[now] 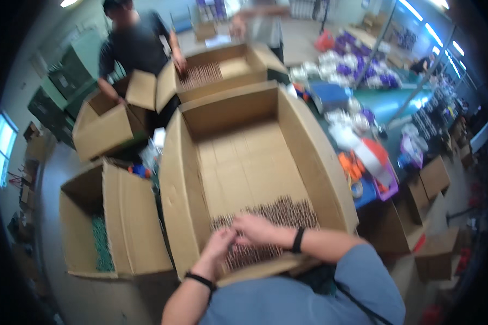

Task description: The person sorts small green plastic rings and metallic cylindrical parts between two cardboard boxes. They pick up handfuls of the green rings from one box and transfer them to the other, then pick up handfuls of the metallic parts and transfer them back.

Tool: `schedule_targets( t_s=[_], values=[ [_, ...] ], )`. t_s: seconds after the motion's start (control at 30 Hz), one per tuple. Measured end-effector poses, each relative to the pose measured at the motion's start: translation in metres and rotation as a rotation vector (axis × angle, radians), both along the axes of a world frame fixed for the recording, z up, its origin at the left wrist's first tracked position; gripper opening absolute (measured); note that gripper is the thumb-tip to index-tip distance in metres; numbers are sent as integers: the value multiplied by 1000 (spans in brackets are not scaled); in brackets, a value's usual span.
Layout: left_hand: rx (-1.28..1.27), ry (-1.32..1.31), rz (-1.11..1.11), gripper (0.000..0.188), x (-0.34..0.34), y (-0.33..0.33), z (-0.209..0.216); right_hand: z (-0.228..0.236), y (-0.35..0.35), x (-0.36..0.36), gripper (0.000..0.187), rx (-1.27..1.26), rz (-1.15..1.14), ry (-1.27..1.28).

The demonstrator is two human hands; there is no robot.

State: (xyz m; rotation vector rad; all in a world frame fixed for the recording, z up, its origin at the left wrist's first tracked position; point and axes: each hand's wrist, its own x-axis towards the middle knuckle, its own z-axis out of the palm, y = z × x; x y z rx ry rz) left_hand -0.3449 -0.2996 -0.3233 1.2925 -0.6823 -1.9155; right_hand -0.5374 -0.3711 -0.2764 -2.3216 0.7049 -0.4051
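Blue-grey short-sleeved shirt point(271, 300); two slim black wristbands point(298, 240)

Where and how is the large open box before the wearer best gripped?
Probably by the upper edges of both long side walls, from above at the near end: the box stands open-topped, and its small brown pieces lie at that end.

Ceiling tubes point(434, 34) and a glaring window point(4, 147) light this blurred, dark-rimmed, edge-bent view.

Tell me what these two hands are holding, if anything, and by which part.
It cannot be told: the left hand and right hand meet over the brown pieces in the cardboard box, and anything between them is too blurred to make out.
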Motion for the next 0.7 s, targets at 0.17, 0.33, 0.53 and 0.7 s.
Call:
schedule_targets(
  t_s=[0.17,0.33,0.53,0.7],
  values=[
    [166,117,189,21,0,2,24,-8,-19,-26,27,395,-239,-143],
    [60,441,216,34,35,11,69,-50,-101,-128,27,321,-658,436],
    [37,785,373,36,85,-10,140,-178,-124,-223,21,835,-927,101],
    [-92,512,288,50,85,-8,152,-175,-121,-208,32,435,-721,625]
  ],
)
